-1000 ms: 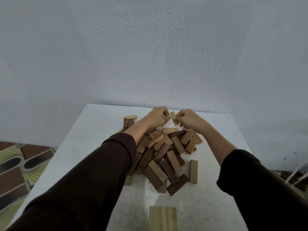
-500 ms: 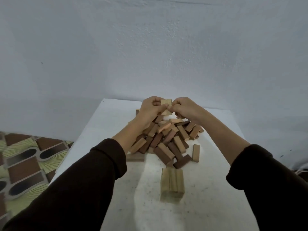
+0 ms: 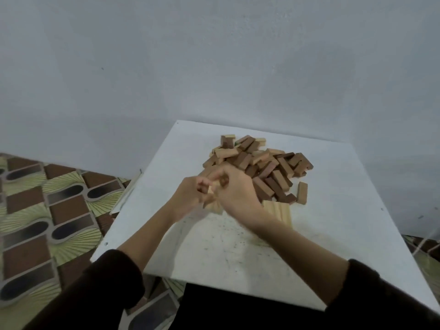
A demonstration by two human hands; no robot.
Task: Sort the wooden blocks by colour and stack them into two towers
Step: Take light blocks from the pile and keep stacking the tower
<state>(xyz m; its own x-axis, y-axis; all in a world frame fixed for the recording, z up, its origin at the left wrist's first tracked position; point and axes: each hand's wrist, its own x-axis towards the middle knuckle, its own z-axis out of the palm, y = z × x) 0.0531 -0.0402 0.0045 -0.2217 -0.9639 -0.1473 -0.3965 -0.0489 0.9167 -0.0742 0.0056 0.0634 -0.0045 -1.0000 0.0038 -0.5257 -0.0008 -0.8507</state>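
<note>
A heap of dark and light wooden blocks (image 3: 264,163) lies on the far half of the white table (image 3: 214,248). In front of it a flat row of light blocks (image 3: 279,210) lies side by side. My left hand (image 3: 190,198) and my right hand (image 3: 238,195) meet just left of that row, low over the table. Their curled fingers hold light blocks (image 3: 212,191) between them. Motion blur and the fingers hide how many there are. A pale block end (image 3: 215,207) shows just beneath the hands.
One light block (image 3: 302,192) lies alone to the right of the heap. The table stands against a plain grey wall (image 3: 214,67). Patterned floor tiles (image 3: 47,210) lie to the left, and the table's left edge is close to my left hand.
Both hands have come back from above the far side of the heap to the near left side, carrying light wood. The view has swung left and down.
</note>
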